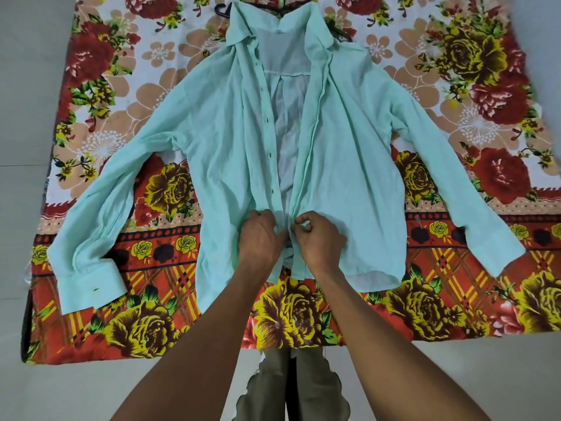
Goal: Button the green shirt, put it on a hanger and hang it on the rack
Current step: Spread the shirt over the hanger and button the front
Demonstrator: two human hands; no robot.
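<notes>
I see the green shirt [224, 153] spread flat, front up, across the middle of a floral bedsheet [455, 299] laid on a pale floor [60, 390]. Its collar points toward the sheet's far edge and its hem lies toward the near edge, with both sleeves angled out and down toward the left and right edges. The front is open for most of its length, the two plackets apart and the paler inside of the back showing between them; a row of dark buttons [268, 120] runs down the left placket.

My left hand [261, 238] sits low on the shirt, near the hem, its fingers curled onto the edge of the left placket and gripping the cloth there. My right hand [318, 238] is just beside it, nearly touching, with thumb and forefinger pinched together at the edge of the right placket while the other fingers curl in. The two front edges are drawn together between the hands. Whether a button is caught in that pinch I cannot tell; the fingers cover it.

A dark hanger [340, 33] lies under the collar near the far edge of the sheet, only its ends showing on either side of the shirt's shoulders.
</notes>
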